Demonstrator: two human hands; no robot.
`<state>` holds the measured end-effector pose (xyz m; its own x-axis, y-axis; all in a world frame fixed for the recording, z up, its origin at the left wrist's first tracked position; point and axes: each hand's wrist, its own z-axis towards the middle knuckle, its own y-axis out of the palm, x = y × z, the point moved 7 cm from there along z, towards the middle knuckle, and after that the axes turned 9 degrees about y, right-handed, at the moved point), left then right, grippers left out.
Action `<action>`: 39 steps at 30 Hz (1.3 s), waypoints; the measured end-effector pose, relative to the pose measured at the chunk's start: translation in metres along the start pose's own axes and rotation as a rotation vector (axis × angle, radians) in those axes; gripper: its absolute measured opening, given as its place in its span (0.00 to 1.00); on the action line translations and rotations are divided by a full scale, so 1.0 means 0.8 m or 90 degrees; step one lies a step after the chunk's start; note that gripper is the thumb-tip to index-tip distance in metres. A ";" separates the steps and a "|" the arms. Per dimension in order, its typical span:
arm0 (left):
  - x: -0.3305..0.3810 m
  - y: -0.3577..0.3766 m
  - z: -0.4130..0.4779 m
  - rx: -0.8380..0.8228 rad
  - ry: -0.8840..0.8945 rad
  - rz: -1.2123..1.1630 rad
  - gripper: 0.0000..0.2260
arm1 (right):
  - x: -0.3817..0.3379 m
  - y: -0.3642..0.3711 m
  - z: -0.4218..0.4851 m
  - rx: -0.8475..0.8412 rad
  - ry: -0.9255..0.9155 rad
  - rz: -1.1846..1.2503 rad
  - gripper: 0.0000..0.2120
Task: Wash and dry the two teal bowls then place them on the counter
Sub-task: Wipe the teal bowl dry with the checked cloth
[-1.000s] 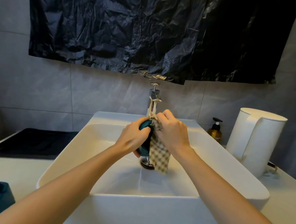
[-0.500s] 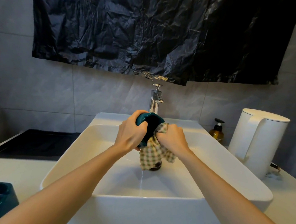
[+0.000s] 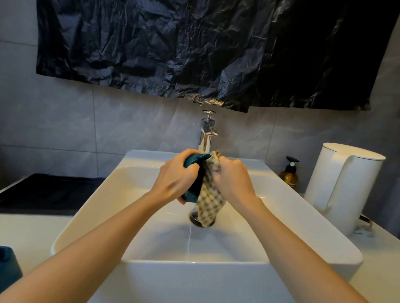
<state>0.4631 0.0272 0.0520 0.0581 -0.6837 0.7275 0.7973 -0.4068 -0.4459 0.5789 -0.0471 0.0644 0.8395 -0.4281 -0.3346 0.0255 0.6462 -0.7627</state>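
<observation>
Left hand (image 3: 176,177) grips teal bowl (image 3: 194,189) on edge above the sink (image 3: 125,193), so drips fall in; right hand (image 3: 234,177) clutches checked cloth (image 3: 208,202) against it, apparently drying.

Bowl (image 3: 193,188) over sink (image 3: 196,290); kettle (image 3: 343,185) right.

The teal bowl (image 3: 192,191) in the left grip (image 3: 176,175) looks smooth and glossy, and the checked cloth (image 3: 209,204) in the right grip (image 3: 234,177) is soft woven fabric. Behind both grips the tap (image 3: 206,137) is polished metal. Below them the sink (image 3: 196,288) is glossy white, and above hangs a crinkled, shiny black plastic sheet (image 3: 178,43).
</observation>
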 end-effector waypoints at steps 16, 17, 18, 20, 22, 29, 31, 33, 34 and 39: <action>-0.005 0.017 -0.001 -0.133 0.010 0.077 0.16 | -0.004 0.007 -0.007 -0.041 -0.090 -0.070 0.05; -0.006 0.017 0.000 -0.140 0.004 0.076 0.16 | -0.004 0.005 -0.006 -0.032 -0.091 -0.067 0.06; -0.007 0.016 0.002 -0.140 -0.003 0.077 0.16 | -0.002 0.004 -0.004 -0.023 -0.079 -0.053 0.05; -0.009 0.009 0.009 -0.118 -0.003 0.115 0.24 | 0.006 0.002 -0.001 -0.017 -0.027 -0.013 0.05; -0.011 0.002 0.017 -0.085 0.020 0.106 0.32 | 0.018 0.004 0.002 -0.032 0.053 0.041 0.09; -0.006 0.016 0.014 -0.006 0.088 -0.143 0.22 | 0.045 0.027 0.004 -0.139 0.251 0.216 0.08; -0.011 0.010 0.014 0.018 0.072 -0.142 0.18 | 0.040 0.031 0.001 -0.145 0.237 0.201 0.08; -0.015 0.010 0.016 0.006 0.060 -0.145 0.18 | 0.038 0.028 0.001 -0.109 0.221 0.175 0.06; -0.014 0.013 0.015 -0.013 0.064 -0.139 0.19 | 0.038 0.023 0.002 -0.085 0.209 0.154 0.04; -0.014 0.029 0.009 -0.116 0.088 -0.097 0.19 | 0.018 0.012 0.003 -0.018 -0.001 -0.001 0.07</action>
<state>0.4856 0.0296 0.0375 -0.1473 -0.6774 0.7207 0.6683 -0.6053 -0.4324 0.5924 -0.0459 0.0536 0.8407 -0.4274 -0.3324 0.0110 0.6273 -0.7787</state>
